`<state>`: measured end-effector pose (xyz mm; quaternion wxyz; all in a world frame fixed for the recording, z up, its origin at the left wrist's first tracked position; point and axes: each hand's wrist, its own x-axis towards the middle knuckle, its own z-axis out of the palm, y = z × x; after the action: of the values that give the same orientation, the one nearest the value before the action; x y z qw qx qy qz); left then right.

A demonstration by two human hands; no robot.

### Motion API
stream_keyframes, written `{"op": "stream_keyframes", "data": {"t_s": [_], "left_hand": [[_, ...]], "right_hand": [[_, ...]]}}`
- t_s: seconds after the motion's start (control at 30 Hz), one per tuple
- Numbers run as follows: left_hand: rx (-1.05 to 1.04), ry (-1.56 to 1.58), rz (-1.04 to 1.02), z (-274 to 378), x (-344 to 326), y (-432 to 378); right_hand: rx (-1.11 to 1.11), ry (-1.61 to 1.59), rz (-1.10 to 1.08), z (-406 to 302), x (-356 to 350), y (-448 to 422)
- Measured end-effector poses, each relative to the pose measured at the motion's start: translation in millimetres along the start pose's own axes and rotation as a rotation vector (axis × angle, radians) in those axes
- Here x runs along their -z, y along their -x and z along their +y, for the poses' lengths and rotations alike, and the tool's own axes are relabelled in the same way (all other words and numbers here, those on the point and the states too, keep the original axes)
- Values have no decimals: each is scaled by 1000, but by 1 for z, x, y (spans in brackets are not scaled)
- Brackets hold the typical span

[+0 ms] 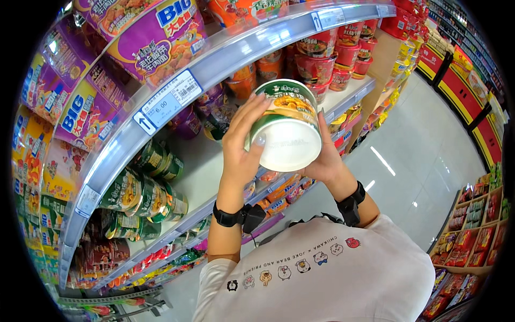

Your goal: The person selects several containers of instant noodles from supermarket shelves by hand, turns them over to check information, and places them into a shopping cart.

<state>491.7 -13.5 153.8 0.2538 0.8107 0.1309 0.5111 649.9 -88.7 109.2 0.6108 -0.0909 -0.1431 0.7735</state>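
Note:
A green instant-noodle cup with a picture of noodles is tilted so its white bottom faces me. My left hand holds its left side, the thumb near the rim of the base. Around the right side curls my right hand, its palm partly hidden behind the cup. Black straps with small dark devices circle both wrists. Beyond the cup, red noodle cups are stacked on a shelf. More green noodle cups stand on the same shelf to the left.
A curved shelf edge with price tags runs above the cups, and large purple noodle tubs sit over it. Lower shelves hold colourful packets. Across the tiled floor at right are a red and yellow display and a rack of packaged goods.

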Motion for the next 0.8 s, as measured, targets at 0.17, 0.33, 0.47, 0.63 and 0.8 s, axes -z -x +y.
{"op": "stream_keyframes", "data": {"t_s": [0.17,0.33,0.47,0.63,0.8], "left_hand": [[119,200,102,2,0,4],[238,446,156,1,-5,9],[252,286,299,17,-16,11],[358,239,237,9,-32,26],[314,-2,22,7,-21,38]], "right_hand": [[-261,79,-157,4,6,1],[-319,168,-145,9,14,2],[149,590,-79,16,22,-8],[314,476,-45,6,33,-14],[292,438,-49,-1,53,-11]]}}
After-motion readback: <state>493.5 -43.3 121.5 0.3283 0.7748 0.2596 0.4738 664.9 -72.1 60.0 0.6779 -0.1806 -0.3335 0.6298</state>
